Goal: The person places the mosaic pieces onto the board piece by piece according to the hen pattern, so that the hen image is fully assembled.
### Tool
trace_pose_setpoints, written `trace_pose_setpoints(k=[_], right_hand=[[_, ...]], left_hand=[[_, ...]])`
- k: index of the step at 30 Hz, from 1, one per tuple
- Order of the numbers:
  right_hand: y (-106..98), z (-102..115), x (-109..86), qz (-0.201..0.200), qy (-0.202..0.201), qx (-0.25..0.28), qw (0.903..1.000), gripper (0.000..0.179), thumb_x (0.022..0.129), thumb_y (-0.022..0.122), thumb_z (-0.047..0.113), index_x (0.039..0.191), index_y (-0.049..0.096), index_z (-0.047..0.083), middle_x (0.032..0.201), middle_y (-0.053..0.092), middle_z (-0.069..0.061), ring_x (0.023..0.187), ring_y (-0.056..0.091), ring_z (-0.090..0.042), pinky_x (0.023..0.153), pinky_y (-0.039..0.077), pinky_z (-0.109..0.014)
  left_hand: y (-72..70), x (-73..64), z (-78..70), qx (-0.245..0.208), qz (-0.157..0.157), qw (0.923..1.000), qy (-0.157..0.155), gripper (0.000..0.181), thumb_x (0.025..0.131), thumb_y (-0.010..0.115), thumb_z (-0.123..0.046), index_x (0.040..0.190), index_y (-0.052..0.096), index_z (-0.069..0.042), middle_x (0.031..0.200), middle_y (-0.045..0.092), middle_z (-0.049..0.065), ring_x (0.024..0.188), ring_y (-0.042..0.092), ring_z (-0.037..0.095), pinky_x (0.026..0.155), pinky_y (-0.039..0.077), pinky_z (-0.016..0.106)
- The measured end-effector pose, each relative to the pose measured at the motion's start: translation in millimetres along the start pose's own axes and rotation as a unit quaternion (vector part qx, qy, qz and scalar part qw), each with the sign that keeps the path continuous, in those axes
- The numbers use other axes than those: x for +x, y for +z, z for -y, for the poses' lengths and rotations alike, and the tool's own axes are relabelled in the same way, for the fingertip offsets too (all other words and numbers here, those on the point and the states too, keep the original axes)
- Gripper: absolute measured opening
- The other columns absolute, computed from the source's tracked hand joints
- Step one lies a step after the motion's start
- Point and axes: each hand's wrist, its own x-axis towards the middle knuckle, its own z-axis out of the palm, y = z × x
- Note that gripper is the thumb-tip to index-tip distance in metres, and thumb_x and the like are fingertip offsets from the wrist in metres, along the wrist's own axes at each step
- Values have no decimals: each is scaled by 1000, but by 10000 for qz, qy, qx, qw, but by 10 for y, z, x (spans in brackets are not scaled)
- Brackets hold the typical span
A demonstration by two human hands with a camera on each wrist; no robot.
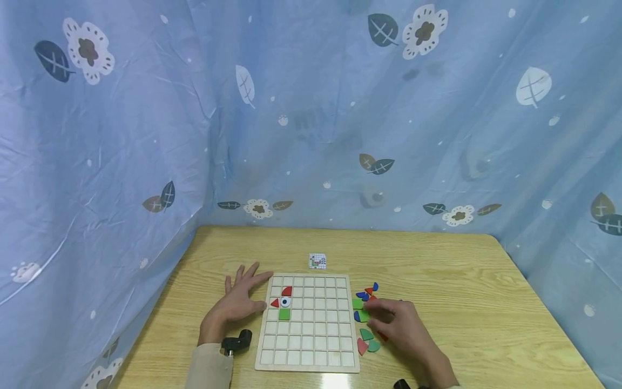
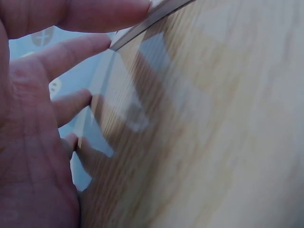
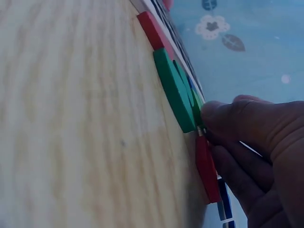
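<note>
My left hand [image 1: 238,302] lies at the left edge of a wooden grid board [image 1: 320,365], fingers spread, with thumb and index finger at its rim. In the left wrist view the thumb [image 2: 104,14] presses against the board's edge. On the board sit a red quarter piece [image 1: 287,291], a red triangle [image 1: 275,303], a white eye tile [image 1: 285,302] and a green square [image 1: 284,314]. Right of the board, my right hand [image 1: 405,327] pinches another green square [image 1: 364,315] between thumb and index finger. A blue piece [image 1: 357,316] lies against that square.
More loose pieces lie around the right hand: a green square [image 1: 357,303], green quarter pieces [image 1: 366,334], a pink-red piece [image 1: 362,346] and several small blue and red ones. A small pattern card [image 1: 318,261] lies beyond the board. Blue patterned cloth [image 1: 311,135] surrounds the table.
</note>
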Motion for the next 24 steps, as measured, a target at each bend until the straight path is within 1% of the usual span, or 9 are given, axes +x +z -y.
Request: trace_pose_setpoints(k=[4,10,14,17,20,23,24], right_hand=[[16,-3,4,-113,-114,-194,9997,33,88,89,9,115,84,27,117,82,14,118,76,-10,104,60,-30],[28,2,-5,-170,-358,-397,9984,33,87,87,3,112,84,25,114,82,15,115,76,-8,102,62,-31],[20,-5,-15,-228,-472,-568,9970,32,88,87,4,112,84,24,113,82,16,115,76,-8,102,63,-34],[0,-3,-50,-263,-329,-569,9975,31,89,87,5,111,84,26,111,81,18,113,76,-8,101,63,-34],[-35,25,-106,-305,-40,-396,9987,31,89,87,6,112,84,28,109,81,21,111,75,-6,100,62,-31],[-73,82,-162,-327,168,-144,9992,31,89,87,5,112,85,26,108,81,20,110,75,-4,101,61,-30],[-79,101,-180,-318,180,-61,9993,31,89,87,5,112,85,25,108,81,20,109,75,-4,100,61,-29]], left_hand=[[-1,2,-1,-7,-7,10000,7,81,85,78,-11,163,55,-20,183,14,22,167,-12,55,124,-21,78],[3,7,1,-13,-27,10000,-18,81,85,78,-11,163,55,-20,183,15,22,167,-12,54,124,-21,78],[8,7,-4,-36,-38,10000,-18,81,85,79,-11,162,56,-19,183,15,22,167,-11,54,124,-21,78],[12,2,-11,-53,-19,10000,-19,81,86,78,-11,162,55,-19,183,15,22,167,-12,54,124,-21,78],[12,-5,-18,-51,-27,10000,-24,80,85,78,-11,162,56,-18,183,15,22,167,-11,55,124,-21,78],[3,-10,-18,-26,-40,10000,-24,80,85,78,-11,162,56,-19,183,15,22,167,-11,54,124,-21,77],[-1,-10,-17,-17,-42,10000,-22,81,85,78,-12,162,55,-19,183,15,22,167,-11,54,124,-21,77]])
